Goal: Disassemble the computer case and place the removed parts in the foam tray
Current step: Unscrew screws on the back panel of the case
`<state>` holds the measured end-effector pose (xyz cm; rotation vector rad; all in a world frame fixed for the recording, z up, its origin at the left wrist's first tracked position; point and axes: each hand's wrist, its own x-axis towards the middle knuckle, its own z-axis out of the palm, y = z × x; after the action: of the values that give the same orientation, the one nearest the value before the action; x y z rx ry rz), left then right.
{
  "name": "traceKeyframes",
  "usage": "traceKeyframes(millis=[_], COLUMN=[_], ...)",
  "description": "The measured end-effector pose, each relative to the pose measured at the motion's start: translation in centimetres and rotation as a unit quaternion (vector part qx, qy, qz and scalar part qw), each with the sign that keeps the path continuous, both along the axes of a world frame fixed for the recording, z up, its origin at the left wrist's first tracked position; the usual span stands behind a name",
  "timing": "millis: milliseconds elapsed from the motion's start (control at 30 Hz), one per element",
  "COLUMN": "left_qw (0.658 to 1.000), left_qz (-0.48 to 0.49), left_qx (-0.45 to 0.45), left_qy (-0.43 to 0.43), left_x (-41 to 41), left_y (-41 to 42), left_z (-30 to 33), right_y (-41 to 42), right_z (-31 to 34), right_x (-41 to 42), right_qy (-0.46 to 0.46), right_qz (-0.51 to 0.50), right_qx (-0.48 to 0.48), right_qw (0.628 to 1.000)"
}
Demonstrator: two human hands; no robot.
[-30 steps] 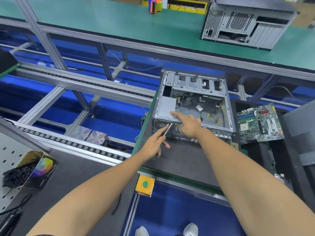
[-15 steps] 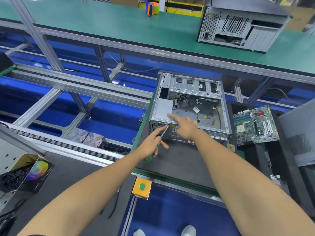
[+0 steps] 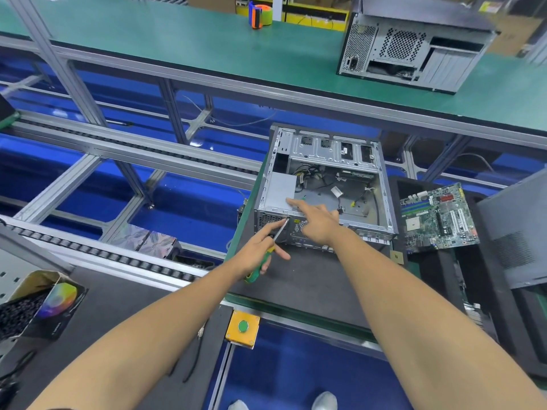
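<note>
Yellow housing surrounds a green push button [image 3: 242, 326] at the near edge of the workbench, just ahead of a person's two white shoes. Beyond it, on a dark mat [image 3: 310, 279], the left hand [image 3: 258, 252] grips a green-and-yellow screwdriver [image 3: 268, 252], its metal tip set against the near face of an open computer case [image 3: 325, 184] lying on its side. The right hand [image 3: 318, 220] rests on the case's near rim, index finger stretched out straight and touching the grey power supply [image 3: 279, 192] inside, amid loose cables. To the right of the case, a green circuit board [image 3: 436, 217] lies in a black foam tray [image 3: 396, 184]. At far left sits a box of black screws [image 3: 20, 309]. Farther back, across a roller conveyor, a second computer case [image 3: 414, 45] and a roll of tape [image 3: 260, 14] stand on a green bench [image 3: 177, 39].
</note>
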<state>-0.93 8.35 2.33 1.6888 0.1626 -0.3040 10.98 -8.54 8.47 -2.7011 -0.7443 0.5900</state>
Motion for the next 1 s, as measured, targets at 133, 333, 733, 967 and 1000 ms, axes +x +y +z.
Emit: traceKeyframes(millis=[133, 333, 733, 967, 1000], left_qw=[0.999, 0.998, 0.955, 0.959, 0.959], left_qz=[0.000, -0.007, 0.114, 0.119, 0.124], left_qx=[-0.035, -0.047, -0.265, -0.248, -0.246], left_qy=[0.011, 0.028, 0.073, 0.067, 0.070], left_x=[0.1, 0.5, -0.2, -0.2, -0.2], left_y=[0.0, 0.4, -2.8, -2.7, -2.8], left_z=[-0.3, -0.5, -1.4, -1.4, -1.3], right_y=[0.0, 0.1, 0.1, 0.1, 0.1], right_z=[0.1, 0.2, -0.4, -0.6, -0.6], right_x=[0.0, -0.1, 0.0, 0.1, 0.1], right_qy=[-0.002, -0.004, -0.006, -0.013, -0.016], right_qz=[0.002, 0.005, -0.004, -0.005, -0.004], right_qx=[-0.003, -0.004, 0.008, 0.016, 0.013], right_qw=[1.000, 1.000, 1.000, 1.000, 1.000])
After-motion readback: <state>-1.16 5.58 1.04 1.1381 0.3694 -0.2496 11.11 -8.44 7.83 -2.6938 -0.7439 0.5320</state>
